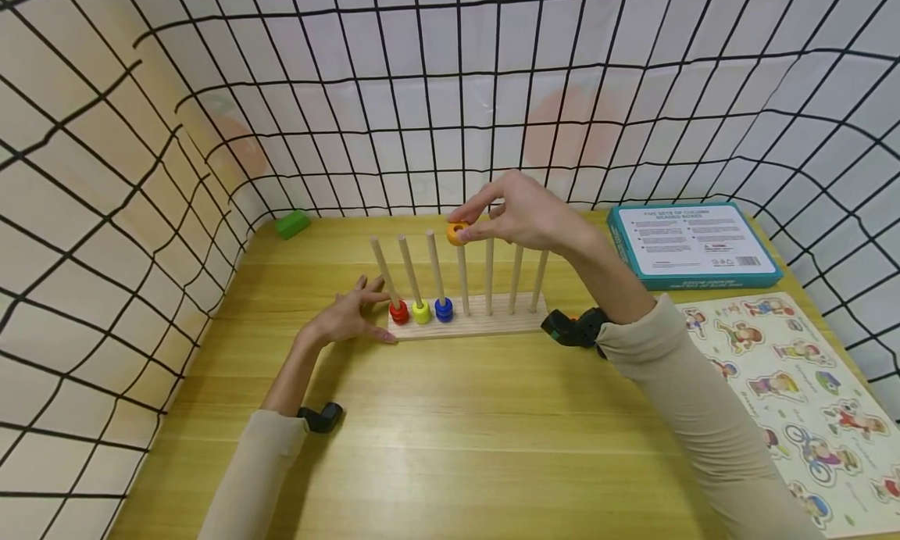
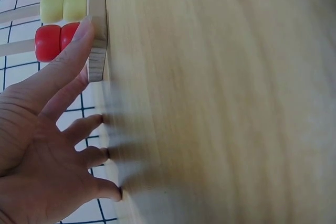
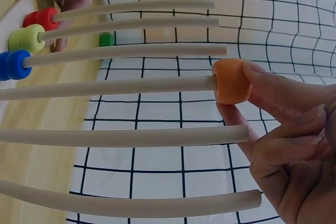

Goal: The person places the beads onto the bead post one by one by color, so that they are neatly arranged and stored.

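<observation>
My right hand (image 1: 523, 212) pinches an orange bead (image 3: 232, 81) between thumb and fingers, right at the top of the fourth peg (image 3: 131, 86) from the left. The pegs stand upright in a pale wooden base (image 1: 485, 321). Two red beads (image 1: 398, 312), two yellow beads (image 1: 421, 312) and two blue beads (image 1: 444, 309) sit at the bottom of the first three pegs; the other pegs carry none. At the base's left end my left hand (image 1: 348, 313) rests, its thumb (image 2: 79, 40) against the front edge and its other fingers spread, tips on the table.
A green block (image 1: 292, 223) lies at the back left of the wooden table (image 1: 436, 446). At the back right sits a teal and white box (image 1: 696, 243), with a picture board (image 1: 794, 399) in front of it. Black netting (image 1: 450, 94) surrounds the table's back and sides.
</observation>
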The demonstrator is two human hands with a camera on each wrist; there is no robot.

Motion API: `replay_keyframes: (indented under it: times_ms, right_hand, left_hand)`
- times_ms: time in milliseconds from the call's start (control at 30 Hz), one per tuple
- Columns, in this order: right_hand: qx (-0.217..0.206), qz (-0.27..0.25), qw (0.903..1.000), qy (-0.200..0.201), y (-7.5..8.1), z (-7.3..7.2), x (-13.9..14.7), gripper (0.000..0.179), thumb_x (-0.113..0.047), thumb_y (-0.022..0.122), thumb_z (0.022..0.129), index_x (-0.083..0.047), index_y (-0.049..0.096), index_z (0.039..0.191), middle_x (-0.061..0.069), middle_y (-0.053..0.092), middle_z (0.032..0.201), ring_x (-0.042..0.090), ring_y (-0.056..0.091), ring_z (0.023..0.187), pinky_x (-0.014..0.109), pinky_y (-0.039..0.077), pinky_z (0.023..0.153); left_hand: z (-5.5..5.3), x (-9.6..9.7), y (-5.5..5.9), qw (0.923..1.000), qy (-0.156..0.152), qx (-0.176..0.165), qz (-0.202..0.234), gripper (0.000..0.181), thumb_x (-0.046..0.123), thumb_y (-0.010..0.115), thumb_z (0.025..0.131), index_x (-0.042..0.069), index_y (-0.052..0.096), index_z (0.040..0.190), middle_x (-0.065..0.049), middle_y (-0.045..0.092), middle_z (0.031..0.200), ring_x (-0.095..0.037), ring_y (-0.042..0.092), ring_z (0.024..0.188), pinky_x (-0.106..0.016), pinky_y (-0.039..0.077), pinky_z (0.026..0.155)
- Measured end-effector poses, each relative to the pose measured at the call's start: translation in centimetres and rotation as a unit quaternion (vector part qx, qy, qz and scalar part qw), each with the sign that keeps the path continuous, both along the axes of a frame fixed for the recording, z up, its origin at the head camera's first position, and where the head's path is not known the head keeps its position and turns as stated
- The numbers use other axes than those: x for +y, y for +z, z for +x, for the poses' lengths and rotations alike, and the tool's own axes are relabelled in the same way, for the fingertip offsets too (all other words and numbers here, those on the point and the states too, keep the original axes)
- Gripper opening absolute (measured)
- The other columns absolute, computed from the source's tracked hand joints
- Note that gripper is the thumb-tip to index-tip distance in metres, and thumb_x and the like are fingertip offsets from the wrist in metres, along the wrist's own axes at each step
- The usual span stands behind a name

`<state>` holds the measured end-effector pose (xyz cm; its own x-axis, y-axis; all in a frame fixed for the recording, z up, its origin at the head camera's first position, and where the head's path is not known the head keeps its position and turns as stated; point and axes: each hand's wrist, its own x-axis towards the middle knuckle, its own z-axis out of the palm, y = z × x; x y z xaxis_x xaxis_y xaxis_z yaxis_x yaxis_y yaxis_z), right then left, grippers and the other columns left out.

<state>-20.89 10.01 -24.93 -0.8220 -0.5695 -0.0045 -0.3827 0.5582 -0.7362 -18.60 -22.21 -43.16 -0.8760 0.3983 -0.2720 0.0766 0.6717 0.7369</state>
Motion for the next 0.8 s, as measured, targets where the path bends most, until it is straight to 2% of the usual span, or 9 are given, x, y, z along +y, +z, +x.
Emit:
replay_keyframes:
  times_ms: [167, 300, 400, 433, 500, 533, 567, 633, 800]
  right_hand:
    - [0.001, 0.004, 1.0000, 0.000, 0.0, 0.0, 0.0, 0.027, -0.020, 0.082, 0.090, -0.016, 0.080, 0.117, 0.008, 0.076, 0.115, 0.027, 0.067, 0.113, 0.034, 0.041, 0.074]
    - [0.006, 0.003, 1.0000, 0.001, -0.1, -0.1, 0.3, 0.028, -0.023, 0.082, 0.090, -0.016, 0.080, 0.117, 0.007, 0.076, 0.118, 0.026, 0.064, 0.121, 0.042, 0.053, 0.095]
    - [0.019, -0.007, 0.9998, -0.002, -0.2, -0.1, 0.8, 0.028, -0.023, 0.080, 0.092, -0.014, 0.079, 0.119, 0.007, 0.075, 0.126, 0.022, 0.061, 0.129, 0.050, 0.048, 0.114]
    - [0.021, -0.012, 0.9997, -0.007, -0.3, 0.0, 1.1, 0.029, -0.024, 0.080, 0.093, -0.015, 0.079, 0.120, 0.006, 0.073, 0.129, 0.022, 0.065, 0.121, 0.047, 0.051, 0.110]
    - [0.025, -0.025, 0.9992, -0.018, -0.3, 0.2, 1.9, 0.029, -0.024, 0.078, 0.094, -0.017, 0.078, 0.122, 0.004, 0.071, 0.133, 0.018, 0.068, 0.091, 0.038, 0.057, 0.091]
    - [0.026, -0.031, 0.9988, -0.026, -0.4, 0.3, 2.3, 0.029, -0.025, 0.077, 0.095, -0.018, 0.078, 0.123, 0.003, 0.070, 0.134, 0.015, 0.065, 0.081, 0.033, 0.057, 0.080]
    - [0.026, -0.040, 0.9982, -0.035, -0.4, 0.4, 2.8, 0.029, -0.025, 0.076, 0.096, -0.019, 0.077, 0.124, 0.003, 0.068, 0.137, 0.013, 0.058, 0.068, 0.029, 0.052, 0.069]
    - [0.025, -0.062, 0.9959, -0.062, -0.4, 0.8, 4.0, 0.030, -0.028, 0.075, 0.096, -0.020, 0.076, 0.125, 0.003, 0.061, 0.145, 0.009, 0.048, 0.054, 0.026, 0.040, 0.054]
    - [0.026, -0.106, 0.9857, -0.129, -1.0, 1.8, 7.4, 0.035, -0.035, 0.074, 0.096, -0.021, 0.074, 0.128, 0.002, 0.058, 0.150, 0.008, 0.044, 0.052, 0.026, 0.036, 0.049]
  left_hand:
    - [0.0, 0.1, 0.0, 1.0000, 0.000, -0.002, 0.001, 0.082, 0.021, 0.089, 0.081, -0.002, 0.051, 0.149, -0.019, 0.010, 0.173, -0.045, -0.015, 0.159, -0.077, -0.021, 0.116]
    - [0.1, 0.1, 0.0, 1.0000, 0.002, -0.004, 0.001, 0.082, 0.021, 0.089, 0.081, -0.002, 0.051, 0.149, -0.019, 0.010, 0.173, -0.045, -0.016, 0.159, -0.077, -0.021, 0.116]
    - [0.0, 0.2, 0.0, 1.0000, 0.003, -0.005, 0.002, 0.082, 0.021, 0.090, 0.081, -0.002, 0.051, 0.149, -0.019, 0.010, 0.174, -0.044, -0.016, 0.159, -0.076, -0.021, 0.116]
    - [0.0, 0.2, 0.0, 1.0000, 0.003, -0.006, 0.003, 0.082, 0.021, 0.090, 0.081, -0.002, 0.051, 0.149, -0.019, 0.010, 0.174, -0.044, -0.016, 0.159, -0.076, -0.021, 0.116]
    - [0.0, 0.2, -0.1, 1.0000, 0.002, -0.006, 0.004, 0.082, 0.020, 0.090, 0.081, -0.002, 0.051, 0.149, -0.018, 0.010, 0.174, -0.044, -0.016, 0.159, -0.077, -0.021, 0.116]
    - [0.0, 0.2, -0.1, 1.0000, 0.002, -0.005, 0.005, 0.082, 0.020, 0.090, 0.081, -0.002, 0.051, 0.149, -0.018, 0.010, 0.174, -0.044, -0.016, 0.159, -0.077, -0.021, 0.116]
    - [0.0, 0.2, -0.1, 1.0000, 0.001, -0.004, 0.005, 0.082, 0.021, 0.090, 0.081, -0.002, 0.051, 0.149, -0.018, 0.010, 0.174, -0.044, -0.016, 0.159, -0.077, -0.021, 0.116]
    - [-0.1, 0.2, -0.1, 1.0000, 0.002, -0.004, 0.004, 0.082, 0.021, 0.089, 0.081, -0.001, 0.051, 0.150, -0.018, 0.009, 0.174, -0.044, -0.016, 0.159, -0.077, -0.021, 0.116]
    - [-0.1, 0.2, -0.1, 1.0000, 0.002, -0.002, 0.001, 0.082, 0.021, 0.090, 0.081, -0.001, 0.050, 0.150, -0.019, 0.009, 0.174, -0.044, -0.015, 0.160, -0.077, -0.020, 0.117]
